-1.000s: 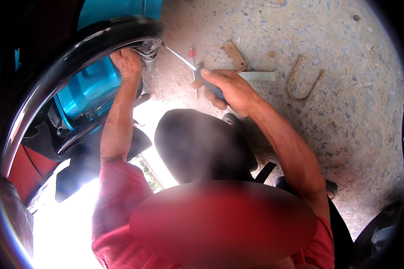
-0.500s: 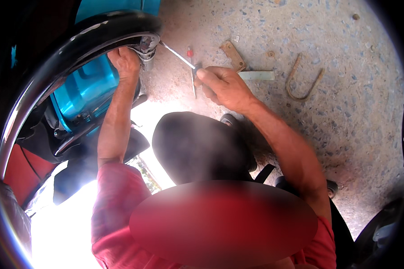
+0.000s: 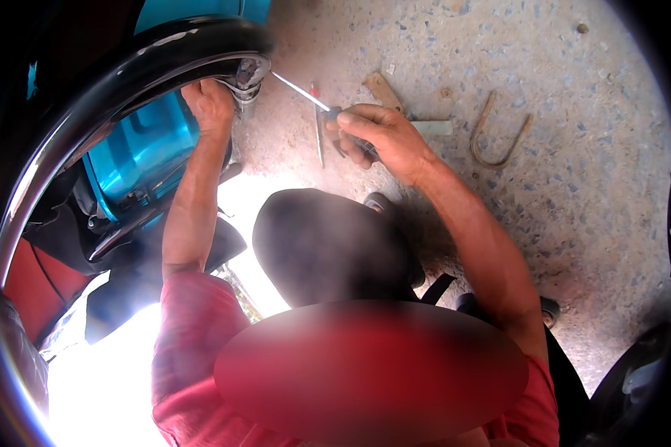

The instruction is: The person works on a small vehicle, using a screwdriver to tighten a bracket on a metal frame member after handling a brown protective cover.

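Head view: my left hand is closed on the metal fitting under the chrome rim — fingers wrapped, steadying it. My right hand is fisted round the screwdriver, shaft running up-left, tip at the fitting, just right of the left hand. On the concrete floor behind: 1 red-handled tool, 1 rusty U-bolt — both well apart from the fitting.
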{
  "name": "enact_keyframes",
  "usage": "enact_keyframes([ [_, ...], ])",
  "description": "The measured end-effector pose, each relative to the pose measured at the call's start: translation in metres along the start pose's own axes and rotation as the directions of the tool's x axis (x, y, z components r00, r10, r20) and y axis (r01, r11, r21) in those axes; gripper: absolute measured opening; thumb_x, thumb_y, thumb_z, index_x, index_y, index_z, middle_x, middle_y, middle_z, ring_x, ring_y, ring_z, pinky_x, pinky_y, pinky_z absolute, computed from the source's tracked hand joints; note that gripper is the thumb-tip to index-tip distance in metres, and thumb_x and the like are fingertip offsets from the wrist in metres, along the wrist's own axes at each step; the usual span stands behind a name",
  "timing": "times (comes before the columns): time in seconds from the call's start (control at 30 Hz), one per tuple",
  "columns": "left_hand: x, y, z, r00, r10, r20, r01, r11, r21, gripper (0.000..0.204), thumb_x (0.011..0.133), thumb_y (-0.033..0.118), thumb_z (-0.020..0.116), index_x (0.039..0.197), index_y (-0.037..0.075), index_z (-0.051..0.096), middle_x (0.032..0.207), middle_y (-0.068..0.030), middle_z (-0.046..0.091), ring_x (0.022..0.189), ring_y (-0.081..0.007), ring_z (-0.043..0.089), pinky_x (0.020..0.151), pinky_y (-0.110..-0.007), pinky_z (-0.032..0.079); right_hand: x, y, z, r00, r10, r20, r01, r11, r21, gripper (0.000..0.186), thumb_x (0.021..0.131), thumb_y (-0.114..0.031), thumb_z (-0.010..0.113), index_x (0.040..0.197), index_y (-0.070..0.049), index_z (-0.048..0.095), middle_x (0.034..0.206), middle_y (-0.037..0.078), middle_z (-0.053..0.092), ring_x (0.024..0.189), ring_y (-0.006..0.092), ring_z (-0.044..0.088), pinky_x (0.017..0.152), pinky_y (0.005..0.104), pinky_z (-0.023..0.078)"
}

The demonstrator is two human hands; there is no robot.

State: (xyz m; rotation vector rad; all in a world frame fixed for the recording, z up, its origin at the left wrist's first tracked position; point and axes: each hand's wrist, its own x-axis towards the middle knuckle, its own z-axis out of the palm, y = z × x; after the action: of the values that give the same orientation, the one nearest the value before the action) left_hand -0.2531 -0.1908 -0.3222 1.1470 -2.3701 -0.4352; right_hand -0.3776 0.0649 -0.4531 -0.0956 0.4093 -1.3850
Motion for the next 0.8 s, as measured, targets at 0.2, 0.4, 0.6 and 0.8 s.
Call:
enact_keyframes([
  [0.2, -0.002, 0.013, 0.002, 0.998, 0.059, 0.01, -0.06, 0.989, 0.136, 0.041, 0.1, 0.027, 0.044, 0.11, -0.007, 0.064, 0.104, -0.0163, 0.07, 0.097, -0.0235, 0.065, 0.088, -0.033, 0.049, 0.001, 0.002, 0.0, 0.999, -0.029, -0.023, 0.027, 0.996, -0.084, 0.031, 0.097, -0.029, 0.059, 0.109, -0.001, 0.066, 0.079, 0.004, 0.059, 0.055, 0.0056, 0.045, 0.046, 0.021, 0.032],
  [0.4, -0.003, 0.013, 0.002, 0.998, 0.06, -0.023, -0.056, 0.987, 0.15, 0.04, 0.1, 0.025, 0.044, 0.109, -0.007, 0.064, 0.104, -0.0166, 0.071, 0.096, -0.0241, 0.065, 0.087, -0.033, 0.049, -0.001, 0.003, 0.003, 1.0, -0.008, -0.005, 0.008, 0.999, -0.045, 0.032, 0.097, -0.029, 0.059, 0.109, -0.001, 0.066, 0.079, 0.004, 0.06, 0.054, 0.005, 0.044, 0.045, 0.0203, 0.032],
  [0.6, -0.001, 0.01, 0.003, 0.999, 0.037, -0.011, -0.036, 0.995, 0.092, 0.039, 0.1, 0.024, 0.044, 0.11, -0.009, 0.064, 0.106, -0.017, 0.07, 0.097, -0.0239, 0.065, 0.089, -0.033, 0.048, 0.002, 0.005, 0.002, 1.0, 0.012, 0.019, -0.013, 0.999, 0.034, 0.033, 0.098, -0.031, 0.056, 0.108, -0.001, 0.066, 0.079, 0.005, 0.06, 0.053, 0.006, 0.043, 0.045, 0.0211, 0.031],
  [0.8, 0.001, -0.002, -0.004, 1.0, 0.014, 0.018, -0.015, 0.997, 0.077, 0.038, 0.099, 0.022, 0.045, 0.11, -0.009, 0.064, 0.106, -0.0174, 0.07, 0.098, -0.0247, 0.065, 0.089, -0.033, 0.048, 0.008, -0.005, -0.008, 0.977, 0.144, 0.154, -0.141, 0.99, -0.027, 0.043, 0.098, -0.04, 0.054, 0.107, 0.001, 0.065, 0.078, 0.007, 0.064, 0.058, 0.0103, 0.049, 0.053, 0.0252, 0.039],
])
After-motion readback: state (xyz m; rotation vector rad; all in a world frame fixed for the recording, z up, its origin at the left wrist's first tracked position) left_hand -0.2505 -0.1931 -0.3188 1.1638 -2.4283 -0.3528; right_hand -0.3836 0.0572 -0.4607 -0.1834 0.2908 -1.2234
